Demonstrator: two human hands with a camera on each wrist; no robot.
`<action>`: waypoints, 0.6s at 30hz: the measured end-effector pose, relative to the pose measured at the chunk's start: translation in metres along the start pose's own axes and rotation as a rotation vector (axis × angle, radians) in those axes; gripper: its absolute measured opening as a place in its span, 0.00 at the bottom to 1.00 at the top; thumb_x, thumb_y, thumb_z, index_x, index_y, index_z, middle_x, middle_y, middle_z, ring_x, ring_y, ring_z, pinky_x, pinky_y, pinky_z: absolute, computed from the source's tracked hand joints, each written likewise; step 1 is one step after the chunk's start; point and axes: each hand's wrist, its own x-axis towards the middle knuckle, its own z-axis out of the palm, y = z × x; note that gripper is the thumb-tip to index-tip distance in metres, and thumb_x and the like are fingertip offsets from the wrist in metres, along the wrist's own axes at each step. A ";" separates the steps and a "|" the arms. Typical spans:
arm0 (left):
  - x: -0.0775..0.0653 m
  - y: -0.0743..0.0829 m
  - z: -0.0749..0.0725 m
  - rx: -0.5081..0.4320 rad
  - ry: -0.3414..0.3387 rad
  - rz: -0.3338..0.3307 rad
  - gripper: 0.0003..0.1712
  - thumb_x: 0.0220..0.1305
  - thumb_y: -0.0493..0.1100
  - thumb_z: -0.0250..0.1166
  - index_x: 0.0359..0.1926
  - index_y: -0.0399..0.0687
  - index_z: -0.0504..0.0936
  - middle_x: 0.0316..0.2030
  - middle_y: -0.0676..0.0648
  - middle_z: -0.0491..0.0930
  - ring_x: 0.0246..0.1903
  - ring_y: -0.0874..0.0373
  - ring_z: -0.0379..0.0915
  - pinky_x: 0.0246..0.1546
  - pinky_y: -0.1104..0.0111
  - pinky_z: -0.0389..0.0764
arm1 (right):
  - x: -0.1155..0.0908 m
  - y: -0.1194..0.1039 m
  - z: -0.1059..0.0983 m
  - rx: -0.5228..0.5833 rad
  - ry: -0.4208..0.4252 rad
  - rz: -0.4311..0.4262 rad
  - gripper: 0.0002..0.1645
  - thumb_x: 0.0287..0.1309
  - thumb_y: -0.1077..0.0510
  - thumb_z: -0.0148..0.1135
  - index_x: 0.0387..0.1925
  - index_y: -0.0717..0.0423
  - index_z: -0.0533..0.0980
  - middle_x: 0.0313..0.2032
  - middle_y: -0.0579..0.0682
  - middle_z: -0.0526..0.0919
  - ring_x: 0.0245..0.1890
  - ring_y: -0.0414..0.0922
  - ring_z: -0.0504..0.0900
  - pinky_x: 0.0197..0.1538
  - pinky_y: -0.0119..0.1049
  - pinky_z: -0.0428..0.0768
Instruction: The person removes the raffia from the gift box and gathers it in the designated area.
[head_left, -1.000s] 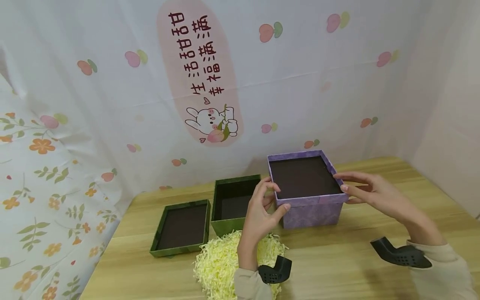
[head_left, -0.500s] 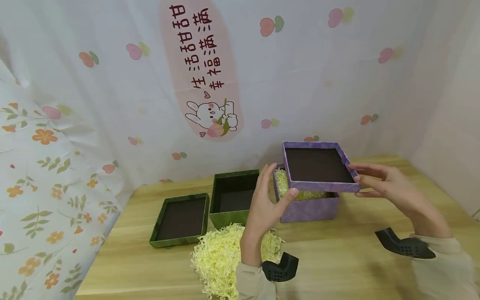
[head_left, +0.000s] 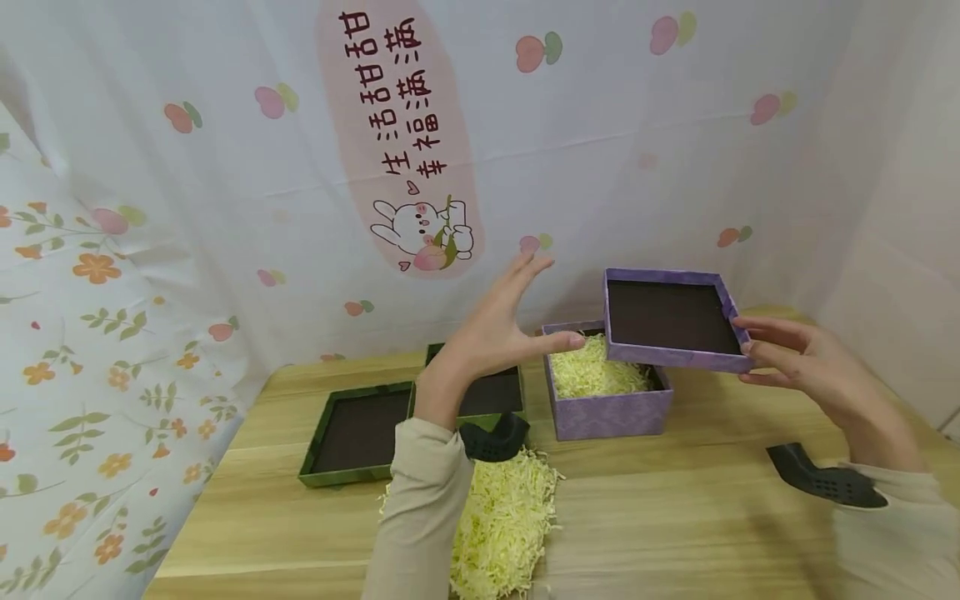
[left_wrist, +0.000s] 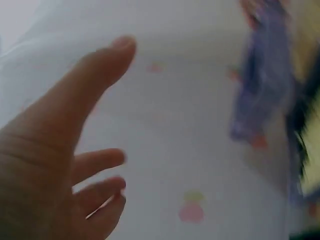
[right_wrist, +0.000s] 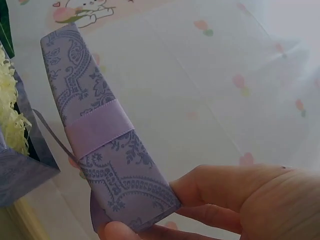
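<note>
My right hand (head_left: 813, 362) pinches the right edge of a purple box lid (head_left: 678, 357), held with its dark inner side up. Its patterned side with a lilac ribbon band (right_wrist: 100, 129) faces the right wrist camera. Below and left of the lid stands the purple box (head_left: 611, 417), with pale yellow shredded paper (head_left: 596, 371) inside; the lid hides part of its opening. My left hand (head_left: 495, 325) is raised left of the purple box, thumb and fingers spread, touching nothing. In the left wrist view the lid (left_wrist: 265, 75) is blurred.
An open green box (head_left: 491, 392) stands behind my left forearm, partly hidden. Beside it on the wooden table (head_left: 247, 500) lies a green lid (head_left: 360, 433), inner side up. A heap of yellow shredded paper (head_left: 506, 517) lies in front. A printed cloth (head_left: 600, 167) hangs behind.
The purple lid has come up off the purple box and moved right in my right hand, uncovering the shredded paper. My left hand has let go of the lid and moved left and up.
</note>
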 end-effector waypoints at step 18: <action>0.041 -0.068 0.045 0.445 -0.439 -0.232 0.67 0.43 0.71 0.67 0.74 0.55 0.39 0.72 0.51 0.37 0.70 0.56 0.31 0.62 0.40 0.34 | -0.015 0.012 -0.028 -0.117 0.083 0.023 0.22 0.65 0.68 0.51 0.58 0.48 0.69 0.49 0.31 0.71 0.36 0.36 0.82 0.35 0.34 0.81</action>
